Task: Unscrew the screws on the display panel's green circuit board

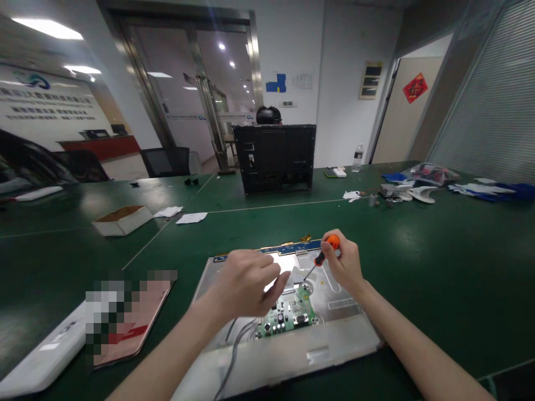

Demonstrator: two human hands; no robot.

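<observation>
My right hand (346, 262) is closed round the orange and black handle of a screwdriver (320, 259). Its shaft slants down to the left, and the tip is at the far right corner of a green circuit board (297, 309). That board sits on a silver metal display panel (346, 328) lying flat before me. Over the board's left side hovers my left hand (251, 281), fingers bent and thumb apart, with nothing visible in it. Its palm side is hidden. Along the panel's far edge runs a narrow blue circuit strip (298, 248). Grey cables (236, 351) trail toward me.
Left of the panel lie a pink flat case (137, 328) and a white object (50, 345). Farther off are an open box (122, 220), papers (192, 218) and a black monitor housing (276, 159), with a person's head behind it. Small parts (390, 192) and a bottle (358, 158) stand right.
</observation>
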